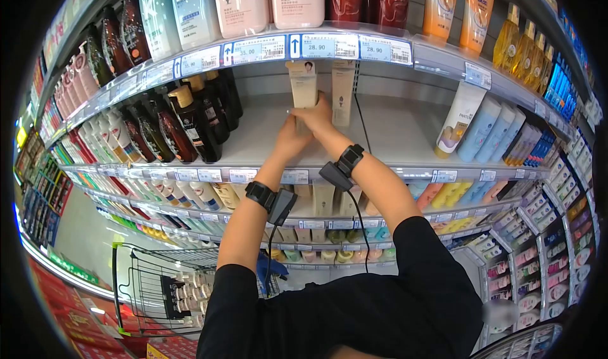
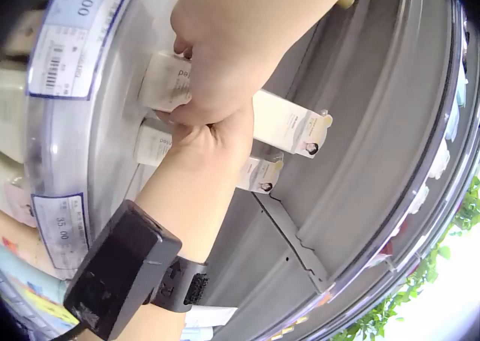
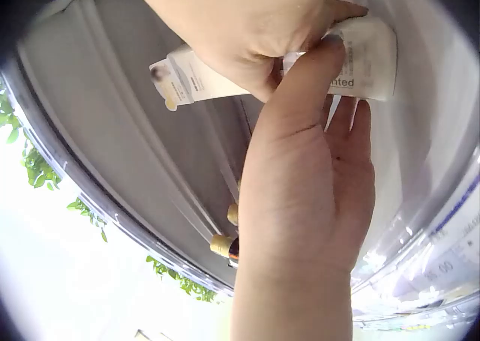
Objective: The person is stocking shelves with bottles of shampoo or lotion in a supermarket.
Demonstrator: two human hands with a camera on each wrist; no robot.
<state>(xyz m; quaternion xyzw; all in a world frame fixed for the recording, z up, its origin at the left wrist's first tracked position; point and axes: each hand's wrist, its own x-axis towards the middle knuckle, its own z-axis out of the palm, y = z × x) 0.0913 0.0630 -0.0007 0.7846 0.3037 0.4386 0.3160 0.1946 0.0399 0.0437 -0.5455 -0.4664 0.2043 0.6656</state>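
A tall, narrow, cream-coloured package (image 1: 304, 86) with a small portrait at its top stands on the middle shelf. Both hands grip its lower part: my left hand (image 1: 292, 142) is in front at the left, while my right hand (image 1: 321, 119) wraps it from the right. In the right wrist view, the left thumb and fingers lie around the package's base (image 3: 371, 60), and the right hand (image 3: 262, 37) crosses above. A matching package (image 1: 342, 93) stands just to the right. The hands hide the middle of the held one.
Dark pump bottles (image 1: 190, 128) stand to the left on this shelf; a white Pantene tube (image 1: 459, 118) and blue bottles (image 1: 484, 128) stand to the right. A price-tagged shelf edge (image 1: 266, 50) runs above. A shopping cart (image 1: 149, 283) is behind at lower left.
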